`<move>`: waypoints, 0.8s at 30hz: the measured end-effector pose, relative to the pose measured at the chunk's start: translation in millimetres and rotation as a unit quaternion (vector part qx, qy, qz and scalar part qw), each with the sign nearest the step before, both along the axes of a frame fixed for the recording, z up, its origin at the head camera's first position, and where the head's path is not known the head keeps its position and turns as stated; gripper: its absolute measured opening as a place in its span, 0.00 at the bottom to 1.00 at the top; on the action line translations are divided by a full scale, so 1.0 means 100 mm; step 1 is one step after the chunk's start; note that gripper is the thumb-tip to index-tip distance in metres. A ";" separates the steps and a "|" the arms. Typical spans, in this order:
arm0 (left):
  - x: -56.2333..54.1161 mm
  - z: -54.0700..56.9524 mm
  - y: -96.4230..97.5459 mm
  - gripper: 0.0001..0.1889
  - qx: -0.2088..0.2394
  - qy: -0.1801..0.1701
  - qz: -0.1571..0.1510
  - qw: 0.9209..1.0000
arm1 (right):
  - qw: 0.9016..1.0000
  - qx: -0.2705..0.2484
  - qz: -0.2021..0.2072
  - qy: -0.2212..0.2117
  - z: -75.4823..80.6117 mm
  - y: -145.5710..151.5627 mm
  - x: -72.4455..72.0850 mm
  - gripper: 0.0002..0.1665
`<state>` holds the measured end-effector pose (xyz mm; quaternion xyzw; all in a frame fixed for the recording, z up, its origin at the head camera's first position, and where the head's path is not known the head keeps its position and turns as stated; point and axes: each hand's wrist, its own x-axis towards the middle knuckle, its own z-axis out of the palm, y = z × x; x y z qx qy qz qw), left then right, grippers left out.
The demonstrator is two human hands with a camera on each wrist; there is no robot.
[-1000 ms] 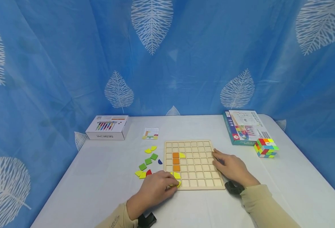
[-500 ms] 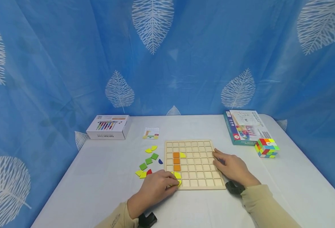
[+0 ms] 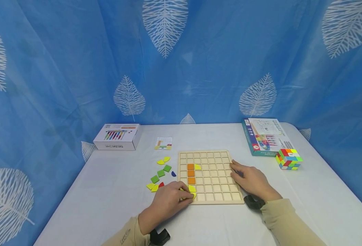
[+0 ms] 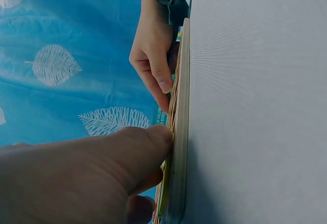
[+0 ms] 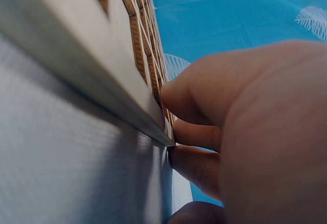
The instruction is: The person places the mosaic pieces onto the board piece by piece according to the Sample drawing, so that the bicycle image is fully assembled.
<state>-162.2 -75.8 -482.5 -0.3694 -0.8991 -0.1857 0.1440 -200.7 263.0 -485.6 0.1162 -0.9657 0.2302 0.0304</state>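
A wooden grid board (image 3: 218, 188) lies on the white cloth. At its near left corner my left hand (image 3: 168, 198) pinches a yellow quarter-circle tile (image 3: 194, 195), mostly covered by the fingers. Another yellow tile (image 3: 192, 188) sits just beyond the fingertips. Farther up the same column are orange square tiles (image 3: 191, 173), with a yellow quarter-circle tile (image 3: 197, 167) beside the top one. My right hand (image 3: 252, 181) grips the board's right edge; in the right wrist view its thumb (image 5: 179, 99) rests on top, with fingers at the side.
Left of the board lie green squares (image 3: 160, 173), yellow quarter-circles (image 3: 152, 187), a blue half-circle (image 3: 173, 174) and a partly hidden red piece (image 3: 161, 185). Behind are a pattern card (image 3: 163, 143) and a white box (image 3: 117, 137). A teal-edged box (image 3: 268, 136) and colourful cube (image 3: 289, 159) stand right.
My left fingers shift very slightly at the yellow tile on the near left corner. The right hand and the board stay where they were.
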 end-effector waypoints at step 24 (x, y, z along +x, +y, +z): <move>-0.01 0.01 0.03 0.05 -0.024 -0.022 0.016 0.999 | 1.000 0.004 -0.002 -0.007 0.00 0.00 0.00 0.29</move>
